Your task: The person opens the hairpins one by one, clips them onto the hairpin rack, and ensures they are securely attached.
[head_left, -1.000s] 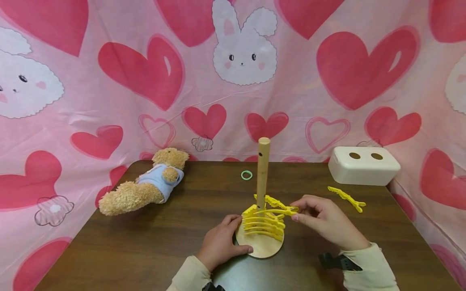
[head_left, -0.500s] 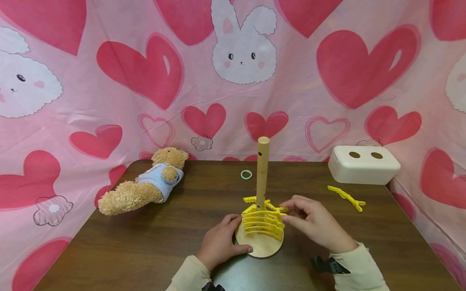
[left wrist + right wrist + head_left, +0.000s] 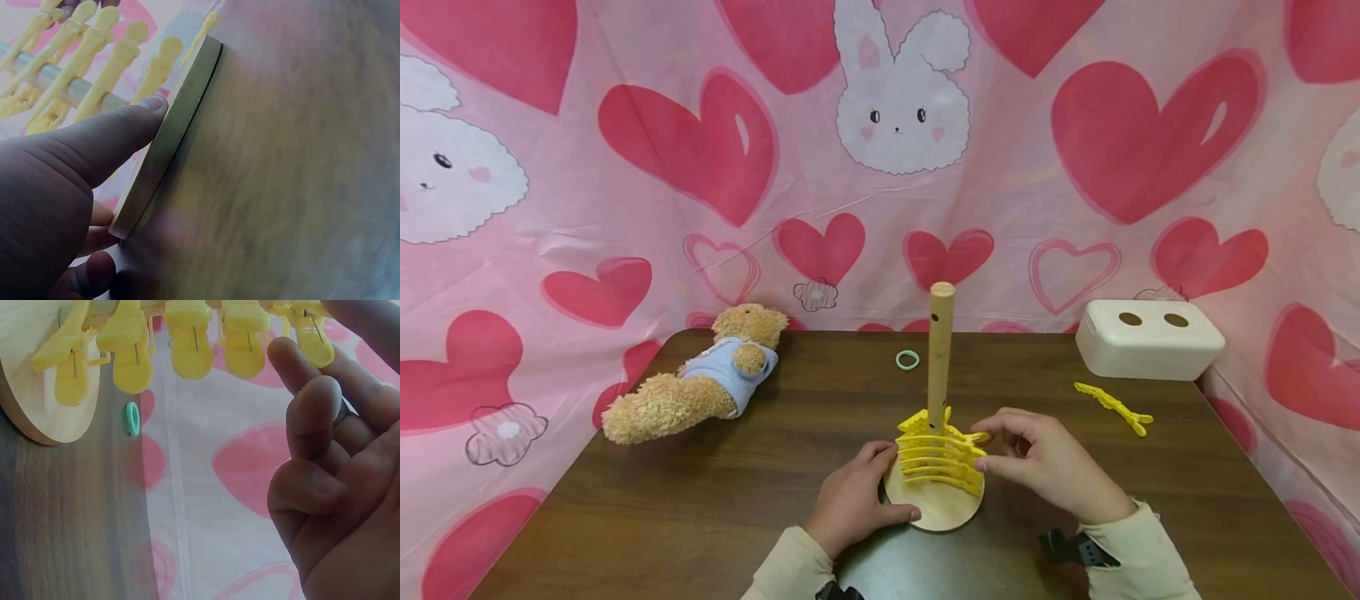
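Observation:
A wooden post (image 3: pixel 939 358) stands upright on a round wooden base (image 3: pixel 938 510). Several yellow alligator hair clips (image 3: pixel 940 467) are stacked up the lower post, tails toward the right. My left hand (image 3: pixel 857 500) grips the left rim of the base; in the left wrist view its thumb (image 3: pixel 134 122) lies along the disc's edge, fingers on the far side. My right hand (image 3: pixel 1045 462) pinches the tail of the topmost hair clip (image 3: pixel 315 340), whose body lies across the post. The other clips' tails (image 3: pixel 194 353) line up beside it in the right wrist view.
One loose yellow hair clip (image 3: pixel 1112 408) lies on the brown table (image 3: pixel 700 517) at the right. Behind it stands a white box (image 3: pixel 1150 346) with two round holes. A green ring (image 3: pixel 907 360) lies behind the post, and a teddy bear (image 3: pixel 722 367) at the left.
My right hand has moved left with the top hair clip, bringing it onto the post; its spread jaws have closed there. The left hand has stayed on the base.

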Demonstrator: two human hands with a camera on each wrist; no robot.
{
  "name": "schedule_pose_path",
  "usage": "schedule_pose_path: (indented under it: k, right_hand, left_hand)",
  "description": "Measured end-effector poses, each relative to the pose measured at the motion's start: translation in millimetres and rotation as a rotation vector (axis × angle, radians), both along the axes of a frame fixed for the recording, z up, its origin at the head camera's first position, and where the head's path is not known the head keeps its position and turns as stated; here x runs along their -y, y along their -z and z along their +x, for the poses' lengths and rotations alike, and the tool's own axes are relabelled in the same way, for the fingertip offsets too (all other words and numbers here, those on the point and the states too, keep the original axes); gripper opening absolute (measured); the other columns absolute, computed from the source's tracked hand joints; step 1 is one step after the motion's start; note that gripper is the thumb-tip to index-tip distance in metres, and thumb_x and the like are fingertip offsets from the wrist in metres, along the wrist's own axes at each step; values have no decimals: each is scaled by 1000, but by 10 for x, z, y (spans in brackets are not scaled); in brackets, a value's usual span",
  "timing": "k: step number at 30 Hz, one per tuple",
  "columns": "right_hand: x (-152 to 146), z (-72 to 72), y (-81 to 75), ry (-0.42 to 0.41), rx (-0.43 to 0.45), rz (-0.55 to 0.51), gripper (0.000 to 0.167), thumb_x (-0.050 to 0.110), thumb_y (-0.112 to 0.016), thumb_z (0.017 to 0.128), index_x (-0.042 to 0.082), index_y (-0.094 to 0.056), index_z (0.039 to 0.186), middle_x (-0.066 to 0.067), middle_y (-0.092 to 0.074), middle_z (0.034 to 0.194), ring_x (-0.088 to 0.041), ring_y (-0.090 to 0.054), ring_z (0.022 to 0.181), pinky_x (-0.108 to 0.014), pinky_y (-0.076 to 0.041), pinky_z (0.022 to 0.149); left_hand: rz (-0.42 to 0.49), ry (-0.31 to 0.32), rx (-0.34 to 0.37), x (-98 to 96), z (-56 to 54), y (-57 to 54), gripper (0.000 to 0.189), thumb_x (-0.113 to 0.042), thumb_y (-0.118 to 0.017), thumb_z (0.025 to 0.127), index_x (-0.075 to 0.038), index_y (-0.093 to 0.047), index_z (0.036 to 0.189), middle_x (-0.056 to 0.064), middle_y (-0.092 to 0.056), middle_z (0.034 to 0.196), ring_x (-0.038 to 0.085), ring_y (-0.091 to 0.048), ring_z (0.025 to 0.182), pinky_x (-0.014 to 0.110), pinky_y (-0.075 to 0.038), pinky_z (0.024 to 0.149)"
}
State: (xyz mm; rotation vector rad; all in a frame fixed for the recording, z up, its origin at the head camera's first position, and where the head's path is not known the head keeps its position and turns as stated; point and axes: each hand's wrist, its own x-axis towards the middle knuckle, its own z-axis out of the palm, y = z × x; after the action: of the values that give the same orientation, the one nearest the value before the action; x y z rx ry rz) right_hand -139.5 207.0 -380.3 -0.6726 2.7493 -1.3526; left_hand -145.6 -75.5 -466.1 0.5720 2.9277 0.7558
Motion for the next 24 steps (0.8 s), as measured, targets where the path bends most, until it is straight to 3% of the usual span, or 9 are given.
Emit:
schedule_pose_path:
  k: [24]
  right_hand:
    - [-20,5,-24,21,83,9,31,34,-83,83,22,-73,110,1,-58,79,-16,-52,70,-26,-44,58]
  left_hand:
    - [4,-3,21,-3,-9,-6,96,-70,-76,72,-13,-53,146,3,-53,141,25,-61,117,48,-51,92]
